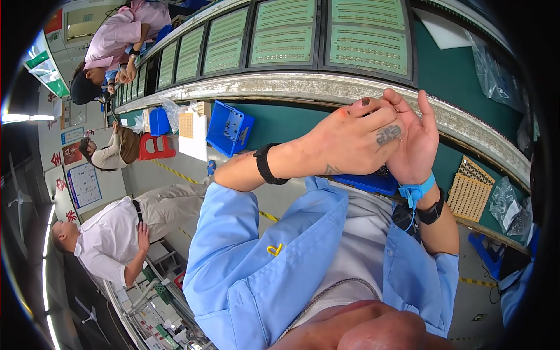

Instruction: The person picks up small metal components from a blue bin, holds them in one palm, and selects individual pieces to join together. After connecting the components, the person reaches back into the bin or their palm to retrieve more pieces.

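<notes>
My left hand (pixel 370 137) has its fingers curled and pressed together over the palm of my right hand. Whatever its fingertips hold is hidden, and a small dark patch shows on one finger. My right hand (pixel 415 143) is turned palm up with two fingers stretched out; the left hand covers part of its palm. A blue wrist strap (pixel 417 189) circles my right wrist. Below both hands is a blue bin (pixel 373 184), mostly hidden, with small dark parts partly showing. Beyond them, green circuit boards (pixel 368 49) lie in black trays on the line.
A worn metal rail (pixel 256 87) runs along the line. At left stands another blue bin (pixel 230 128) with small parts. A tan perforated board (pixel 470 189) and clear plastic bags (pixel 505 204) lie at right. Co-workers (pixel 114 44) sit and stand on the left.
</notes>
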The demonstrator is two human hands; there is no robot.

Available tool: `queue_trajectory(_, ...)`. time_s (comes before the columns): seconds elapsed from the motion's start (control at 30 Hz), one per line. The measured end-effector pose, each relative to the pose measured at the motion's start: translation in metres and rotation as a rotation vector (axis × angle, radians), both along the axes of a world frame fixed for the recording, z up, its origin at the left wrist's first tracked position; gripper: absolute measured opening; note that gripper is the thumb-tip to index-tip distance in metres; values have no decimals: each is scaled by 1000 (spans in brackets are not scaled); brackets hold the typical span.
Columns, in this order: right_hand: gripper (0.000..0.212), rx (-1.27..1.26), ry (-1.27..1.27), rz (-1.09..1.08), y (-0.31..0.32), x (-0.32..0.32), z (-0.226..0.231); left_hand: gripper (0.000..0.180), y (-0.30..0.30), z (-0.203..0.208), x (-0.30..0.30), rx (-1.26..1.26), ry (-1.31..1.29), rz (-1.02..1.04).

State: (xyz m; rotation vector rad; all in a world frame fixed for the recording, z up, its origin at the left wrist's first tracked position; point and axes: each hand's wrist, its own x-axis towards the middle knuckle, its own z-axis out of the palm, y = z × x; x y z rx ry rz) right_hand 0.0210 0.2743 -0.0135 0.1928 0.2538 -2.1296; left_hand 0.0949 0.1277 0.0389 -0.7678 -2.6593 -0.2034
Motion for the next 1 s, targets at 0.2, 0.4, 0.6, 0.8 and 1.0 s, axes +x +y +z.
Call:
queue_trajectory(0.2, 55, 242, -3, 4, -11, 7, 34, 16, 0, -2, -1, 145, -1, 32)
queue_trajectory(0.4, 38, 196, 274, 154, -2, 7, 10, 21, -28, 23, -9, 372, -131, 62)
queue_trajectory(0.6, 29, 386, 591, 124, -5, 21, 17, 20, -39, 29, -7, 320, -176, 74)
queue_trajectory(0.8, 29, 349, 593, 129, -5, 18, 13, 21, -38, 27, -10, 342, -131, 78)
queue_trajectory(1.0, 29, 367, 548, 70, -7, 19, 12, 19, -35, 29, -13, 363, -122, 94)
